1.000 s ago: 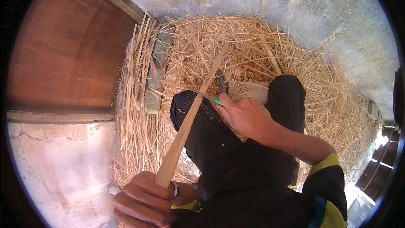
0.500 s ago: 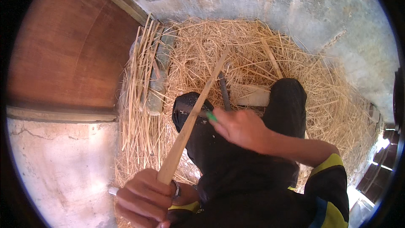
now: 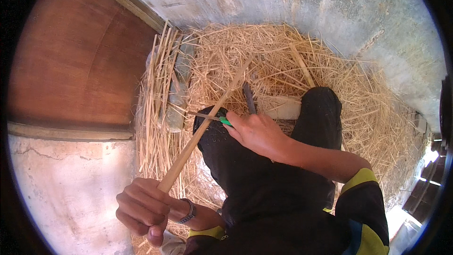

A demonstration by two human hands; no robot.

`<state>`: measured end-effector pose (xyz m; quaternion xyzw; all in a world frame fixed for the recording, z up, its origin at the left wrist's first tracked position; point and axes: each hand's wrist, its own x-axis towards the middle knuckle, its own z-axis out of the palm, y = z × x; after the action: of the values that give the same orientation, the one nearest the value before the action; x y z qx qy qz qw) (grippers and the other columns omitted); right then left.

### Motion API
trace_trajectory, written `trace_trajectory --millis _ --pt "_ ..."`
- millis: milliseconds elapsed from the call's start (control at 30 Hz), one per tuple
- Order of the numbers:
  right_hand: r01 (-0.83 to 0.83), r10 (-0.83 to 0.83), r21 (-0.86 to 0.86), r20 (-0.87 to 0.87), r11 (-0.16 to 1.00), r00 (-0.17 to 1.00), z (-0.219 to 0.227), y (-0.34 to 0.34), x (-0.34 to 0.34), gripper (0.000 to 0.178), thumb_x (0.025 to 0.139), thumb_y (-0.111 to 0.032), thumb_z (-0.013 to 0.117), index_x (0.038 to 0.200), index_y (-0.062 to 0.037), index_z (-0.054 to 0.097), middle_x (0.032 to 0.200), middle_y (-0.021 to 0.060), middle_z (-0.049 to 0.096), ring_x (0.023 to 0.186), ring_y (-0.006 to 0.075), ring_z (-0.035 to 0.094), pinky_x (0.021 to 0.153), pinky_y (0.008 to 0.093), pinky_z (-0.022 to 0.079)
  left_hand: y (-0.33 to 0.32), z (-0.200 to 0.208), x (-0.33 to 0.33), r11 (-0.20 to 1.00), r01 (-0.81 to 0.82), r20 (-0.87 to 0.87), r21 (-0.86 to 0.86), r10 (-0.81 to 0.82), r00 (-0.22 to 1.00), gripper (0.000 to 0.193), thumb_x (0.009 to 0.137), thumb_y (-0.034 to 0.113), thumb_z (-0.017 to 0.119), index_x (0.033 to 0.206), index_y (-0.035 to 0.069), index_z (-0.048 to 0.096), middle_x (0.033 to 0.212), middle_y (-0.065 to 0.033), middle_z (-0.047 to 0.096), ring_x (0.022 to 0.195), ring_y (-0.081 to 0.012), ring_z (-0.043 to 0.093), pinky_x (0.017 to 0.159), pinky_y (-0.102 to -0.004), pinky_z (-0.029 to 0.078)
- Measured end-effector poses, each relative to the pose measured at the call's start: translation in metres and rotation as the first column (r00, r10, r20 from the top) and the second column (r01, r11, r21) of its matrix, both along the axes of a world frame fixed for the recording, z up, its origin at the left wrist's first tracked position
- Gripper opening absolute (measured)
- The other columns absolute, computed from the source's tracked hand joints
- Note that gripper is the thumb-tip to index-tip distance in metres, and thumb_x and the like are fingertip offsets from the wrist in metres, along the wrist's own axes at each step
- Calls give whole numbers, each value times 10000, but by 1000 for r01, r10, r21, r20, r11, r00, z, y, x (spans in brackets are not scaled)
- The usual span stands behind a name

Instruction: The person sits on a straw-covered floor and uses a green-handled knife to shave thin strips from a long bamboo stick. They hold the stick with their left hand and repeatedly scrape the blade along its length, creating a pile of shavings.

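Observation:
A long, pale bamboo strip (image 3: 188,147) slants from lower left up toward the far middle, across my left knee. My left hand (image 3: 144,208) is wrapped round its near end, with a watch on the wrist. In my right hand (image 3: 257,132) is a knife (image 3: 226,121) with a green handle, gripped in closed fingers. The knife's thin, dark blade lies across the strip just above the knee and sticks out on its left side. Whether the blade presses into the strip cannot be made out.
Shavings and thin strips (image 3: 278,42) cover the floor. A bundle of long split strips (image 3: 158,99) lies at the left beside the brown door panel (image 3: 75,56). A dark rod-like piece (image 3: 249,98) and a pale block (image 3: 281,107) are beyond my knees. A stained wall (image 3: 302,0) closes the far side.
My left hand has moved left and slightly up, drawing the bamboo strip with it. My right hand and the knife have shifted a little left and up; the blade now shows sharply.

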<state>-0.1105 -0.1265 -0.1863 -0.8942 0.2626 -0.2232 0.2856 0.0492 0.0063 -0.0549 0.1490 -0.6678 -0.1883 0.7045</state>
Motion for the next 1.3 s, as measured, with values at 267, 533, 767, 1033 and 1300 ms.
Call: trace_trajectory --millis 267,533,767,1033,1300 --pt "84 -74 87 -111 993 991 -20 -2 -16 216 911 -251 543 953 -45 494 553 175 562 521 381 592 459 479 469 0 2 -13 998 -58 -48 -34 56 997 467 666 15 528 473 188 139 337 78 296 261 -11 251 278 -148 224" --pt "107 -92 70 -192 992 977 -31 -25 -15 237 933 -263 507 947 -28 478 552 177 564 520 379 590 481 480 476 -1 1 -10 984 -164 -117 -63 156 981 472 681 -15 511 474 172 130 320 62 287 240 -31 255 256 -172 234" --pt "176 -190 -101 -139 979 972 -76 -57 -13 249 934 -268 501 951 -22 472 546 178 554 504 379 582 439 464 466 -2 -6 -19 981 -188 -120 36 191 974 347 717 103 557 532 163 270 476 54 332 399 -66 310 430 -235 290" --pt "102 -125 -234 -83 967 989 -68 -54 -11 253 927 -289 518 920 -38 485 540 163 557 462 361 570 398 435 455 3 -4 -32 920 -391 -145 -15 385 911 310 751 81 530 555 125 295 410 36 339 308 -71 311 299 -233 309" --pt "-13 34 393 -47 919 998 32 7 -14 285 946 -305 490 1023 -34 446 628 223 568 611 425 590 546 511 454 2 -1 -33 952 -307 -118 -6 304 945 425 722 37 540 488 151 204 351 39 320 239 -56 292 241 -210 288"
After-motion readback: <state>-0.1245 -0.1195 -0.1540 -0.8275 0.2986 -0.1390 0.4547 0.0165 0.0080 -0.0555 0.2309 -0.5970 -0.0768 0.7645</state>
